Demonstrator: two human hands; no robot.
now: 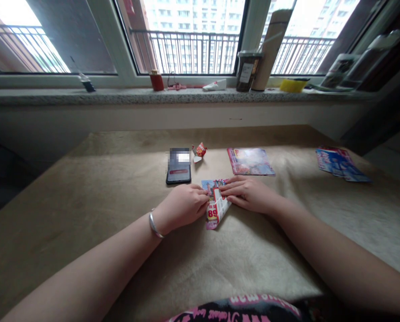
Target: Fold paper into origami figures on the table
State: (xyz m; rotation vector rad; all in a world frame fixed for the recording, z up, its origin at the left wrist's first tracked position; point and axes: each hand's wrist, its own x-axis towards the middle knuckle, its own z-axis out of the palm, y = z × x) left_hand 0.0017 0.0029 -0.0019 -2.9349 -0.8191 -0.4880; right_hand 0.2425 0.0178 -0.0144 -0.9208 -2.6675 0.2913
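A colourful printed paper flyer (212, 213) lies on the table in front of me, with a slanting fold that shows a white strip and a red "89". At its left edge is my left hand (188, 203), fingers bent and closed against the paper; the thumb is mostly hidden. My right hand (248, 193) rests across the upper right part of the flyer, its fingers stretched out and lying flat on it. Just beyond my left hand lies a phone (179, 167). A small folded red and white paper piece (199, 152) sits beside the phone.
A stack of printed sheets (252, 162) lies beyond my right hand. More blue and red flyers (342, 165) are fanned out at the far right of the table (119, 161). On the windowsill (119, 95) stand a red container (156, 81), a dark box (248, 71) and a cardboard tube (272, 49).
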